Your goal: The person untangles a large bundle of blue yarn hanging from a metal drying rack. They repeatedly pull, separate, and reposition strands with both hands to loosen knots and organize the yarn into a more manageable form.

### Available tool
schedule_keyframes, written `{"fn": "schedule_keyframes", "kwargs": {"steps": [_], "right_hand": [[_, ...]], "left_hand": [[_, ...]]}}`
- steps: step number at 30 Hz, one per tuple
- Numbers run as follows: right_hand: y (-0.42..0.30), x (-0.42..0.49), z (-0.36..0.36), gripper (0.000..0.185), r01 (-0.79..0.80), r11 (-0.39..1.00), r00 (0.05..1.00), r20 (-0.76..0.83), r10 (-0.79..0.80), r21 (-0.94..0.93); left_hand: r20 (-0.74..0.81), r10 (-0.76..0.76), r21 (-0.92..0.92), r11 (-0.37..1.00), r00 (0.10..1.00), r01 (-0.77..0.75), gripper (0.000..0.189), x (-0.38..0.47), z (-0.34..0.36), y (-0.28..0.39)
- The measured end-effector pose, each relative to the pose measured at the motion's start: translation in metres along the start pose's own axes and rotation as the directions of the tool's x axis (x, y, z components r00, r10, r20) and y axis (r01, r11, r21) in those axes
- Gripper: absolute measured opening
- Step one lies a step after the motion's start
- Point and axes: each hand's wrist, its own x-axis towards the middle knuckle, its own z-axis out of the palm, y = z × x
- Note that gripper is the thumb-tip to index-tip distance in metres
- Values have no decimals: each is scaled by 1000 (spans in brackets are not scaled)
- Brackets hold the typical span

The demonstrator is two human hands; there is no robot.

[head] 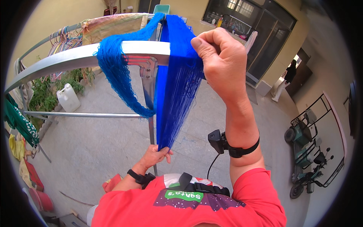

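Note:
A large skein of deep blue yarn (181, 82) hangs over the end of a metal frame rail (82, 58), its strands drawn down to a narrow end. My left hand (159, 154) grips that lower end between thumb and fingers. At the skein's upper right edge is my right hand (219, 56), thumb and index finger pinched at the yarn; whether strands lie between the fingertips is hard to tell. A lighter blue skein (113, 68) loops over the same rail to the left and sags to the frame's upright.
A lower metal bar (85, 114) crosses at the left. Beyond it stand a white plastic jug (68, 98) and plants. Hangers (61, 42) hang from a back rail. A three-wheeled vehicle (307, 147) stands at right; a person (286, 79) is near a doorway.

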Motion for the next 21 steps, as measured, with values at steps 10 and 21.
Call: {"fn": "schedule_keyframes", "kwargs": {"steps": [10, 21], "right_hand": [[-2, 8, -6, 19, -229, 875, 962, -40, 271, 426], [3, 14, -21, 18, -348, 675, 933, 168, 319, 651]], "left_hand": [[2, 4, 116, 993, 1000, -4, 23, 0, 0, 5], [-12, 35, 141, 989, 999, -33, 22, 5, 1, 4]]}}
